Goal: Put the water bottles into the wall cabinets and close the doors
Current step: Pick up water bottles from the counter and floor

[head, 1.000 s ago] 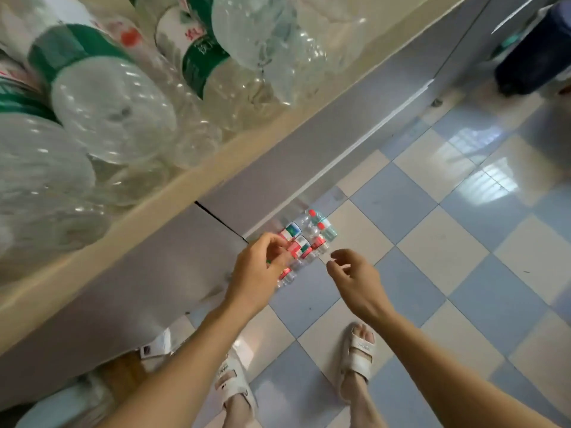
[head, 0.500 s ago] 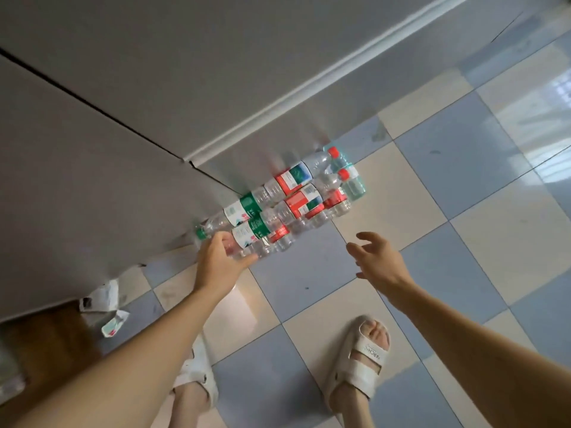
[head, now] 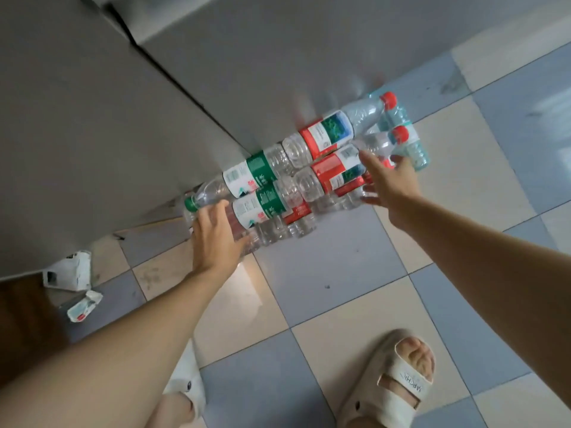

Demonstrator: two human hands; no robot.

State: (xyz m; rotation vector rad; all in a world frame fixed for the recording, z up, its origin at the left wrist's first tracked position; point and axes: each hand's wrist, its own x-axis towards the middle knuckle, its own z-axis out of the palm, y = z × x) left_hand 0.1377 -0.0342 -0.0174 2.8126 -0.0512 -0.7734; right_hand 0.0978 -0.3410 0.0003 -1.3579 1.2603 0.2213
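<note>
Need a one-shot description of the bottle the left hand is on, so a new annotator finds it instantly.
Start at the grey cabinet base where it meets the checkered floor: a cluster of plastic bottles lies there on its side. Go to the cluster's left end, where the left hand rests on the nearer bottle of the two with green-and-white labels. Its neighbours to the right carry red labels.

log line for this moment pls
stage: picking up | left hand: on green-label bottle | right hand: open, reaching red-label bottle | bottles: lying on floor
</note>
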